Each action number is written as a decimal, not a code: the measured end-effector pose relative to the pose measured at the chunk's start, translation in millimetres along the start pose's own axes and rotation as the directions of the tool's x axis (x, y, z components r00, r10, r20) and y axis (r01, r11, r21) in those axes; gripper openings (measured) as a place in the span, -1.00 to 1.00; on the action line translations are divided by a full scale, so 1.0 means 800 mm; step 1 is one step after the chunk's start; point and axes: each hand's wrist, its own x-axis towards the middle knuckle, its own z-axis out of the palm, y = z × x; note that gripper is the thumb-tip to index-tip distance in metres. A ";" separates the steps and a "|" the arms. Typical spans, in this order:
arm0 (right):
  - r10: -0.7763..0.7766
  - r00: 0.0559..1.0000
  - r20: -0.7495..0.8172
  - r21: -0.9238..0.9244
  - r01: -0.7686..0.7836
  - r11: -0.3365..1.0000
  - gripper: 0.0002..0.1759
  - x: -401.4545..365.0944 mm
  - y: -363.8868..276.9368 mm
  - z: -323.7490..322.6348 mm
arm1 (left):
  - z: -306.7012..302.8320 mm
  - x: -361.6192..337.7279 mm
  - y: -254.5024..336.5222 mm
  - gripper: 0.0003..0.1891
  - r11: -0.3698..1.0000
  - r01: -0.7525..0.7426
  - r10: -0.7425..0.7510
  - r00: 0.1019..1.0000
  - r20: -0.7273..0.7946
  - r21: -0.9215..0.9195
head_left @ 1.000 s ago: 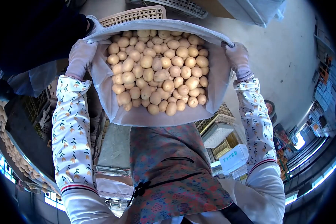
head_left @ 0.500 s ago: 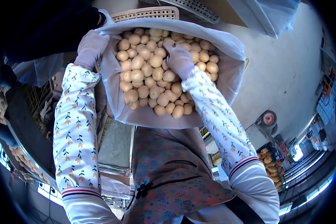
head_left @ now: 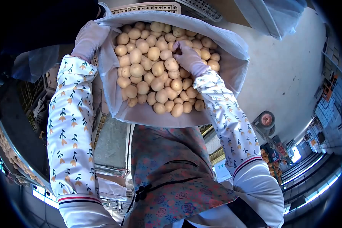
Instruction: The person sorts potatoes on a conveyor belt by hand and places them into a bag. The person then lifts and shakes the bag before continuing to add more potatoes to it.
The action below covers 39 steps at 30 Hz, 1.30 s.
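Observation:
Pale yellow potatoes (head_left: 158,68) fill a large white fabric-like bag (head_left: 231,72), whose mouth is spread wide in front of me. My left hand (head_left: 90,39), in a light glove, is closed on the bag's rim at the upper left. Inside the bag, toward the right, my right hand (head_left: 189,57) is bent down among the potatoes. Its thumb and forefinger are curled, and the palm side is turned away, so whatever is in the fingers is hidden.
A beige perforated crate (head_left: 148,7) stands behind the bag. Another person's dark sleeve (head_left: 49,22) is close by at the upper left. More potatoes (head_left: 17,159) lie along a curved line at far left. A wheel (head_left: 266,119) stands on the floor at right.
My right hand has shifted slightly right across the potatoes, and its fingers have curled in from a more stretched pose. My left hand keeps hold of the bag's rim.

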 end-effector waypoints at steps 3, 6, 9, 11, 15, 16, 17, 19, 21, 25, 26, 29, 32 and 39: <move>-0.034 0.994 -0.107 -0.289 0.002 0.957 -0.41 0.012 -0.022 0.007 | 0.010 0.011 -0.009 -0.47 1.000 0.005 -0.005 1.000 -0.010 -0.005; -0.066 0.997 -0.030 -0.439 0.046 0.897 -0.41 0.025 -0.033 0.001 | 0.003 0.005 -0.003 -0.47 1.000 -0.015 0.015 1.000 0.019 0.008; -0.114 0.992 0.058 -0.368 0.127 0.921 -0.42 0.035 -0.025 -0.009 | 0.005 0.006 -0.005 -0.46 1.000 -0.007 0.007 1.000 0.005 0.029; -0.208 0.975 -0.071 0.091 0.214 0.973 -0.47 0.017 -0.001 -0.016 | 0.006 0.008 -0.008 -0.46 0.999 -0.012 0.013 1.000 -0.005 0.036; -0.289 0.937 0.196 0.940 -0.096 0.328 -0.37 -0.059 -0.020 -0.049 | 0.012 0.013 -0.014 -0.45 0.998 -0.056 0.056 0.998 -0.010 -0.001; -0.355 0.913 0.202 0.971 -0.139 0.193 -0.38 -0.072 -0.022 -0.050 | 0.009 0.009 -0.011 -0.46 1.000 -0.027 0.027 1.000 -0.010 -0.005; -0.393 0.899 0.192 0.980 -0.153 0.128 -0.37 -0.086 -0.031 -0.054 | 0.009 0.008 -0.011 -0.46 0.999 -0.043 0.043 0.999 -0.013 0.004; -0.379 0.909 0.174 0.985 -0.162 0.061 -0.37 -0.111 -0.045 -0.057 | 0.010 0.010 -0.012 -0.47 0.997 -0.075 0.076 0.997 -0.018 0.029; -0.244 0.956 0.160 0.987 -0.152 0.050 -0.42 -0.132 -0.058 -0.051 | 0.009 0.010 -0.012 -0.48 0.999 -0.050 0.050 0.999 -0.014 -0.002; -0.321 0.910 0.263 0.959 -0.284 -0.019 -0.73 -0.144 -0.011 -0.017 | 0.015 0.016 -0.019 -0.43 0.995 -0.099 0.099 0.995 -0.024 0.004; -0.259 0.926 0.274 0.960 -0.281 0.012 -0.84 -0.158 -0.012 -0.007 | 0.019 0.021 -0.022 -0.43 0.996 -0.092 0.093 0.995 -0.024 0.020; -0.352 0.812 0.466 0.883 -0.400 0.247 -0.85 -0.183 -0.004 0.006 | 0.024 0.028 -0.025 -0.45 0.995 -0.082 0.084 0.996 -0.028 0.054; 0.000 0.940 0.342 0.397 -0.145 0.907 -0.77 -0.227 -0.022 0.058 | 0.020 0.019 -0.018 -0.48 0.996 -0.089 0.090 0.996 -0.026 0.027; -0.764 0.640 -0.079 -0.495 0.640 0.587 -0.60 -0.167 -0.074 0.079 | 0.026 0.031 -0.029 -0.45 0.997 -0.072 0.073 0.997 -0.038 0.019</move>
